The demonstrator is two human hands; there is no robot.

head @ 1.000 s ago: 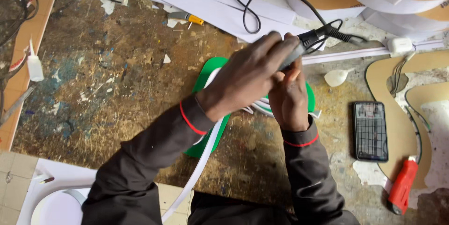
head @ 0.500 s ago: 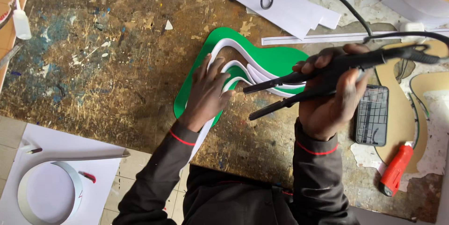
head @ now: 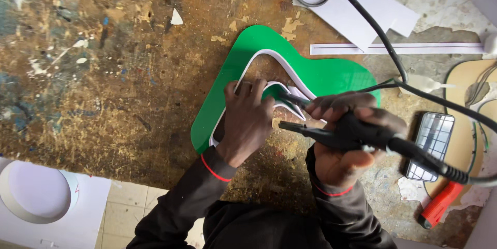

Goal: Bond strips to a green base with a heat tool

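Two hands at one green panel (head: 316,73) on the paint-stained desk (head: 103,83) — left hand (head: 248,119) pressing flat on its single white strip (head: 269,55), right hand (head: 344,145) clamped around one black corded tool (head: 357,132); one phone (head: 429,145) nearby.

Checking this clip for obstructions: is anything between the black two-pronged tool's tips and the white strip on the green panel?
Nothing visible. The right hand points the black tool at the white strip on the green panel. The left hand presses the strip just beside the tips, not across them.

A phone (head: 428,145) lies right of the curved panel (head: 321,75) on the workbench (head: 103,99).
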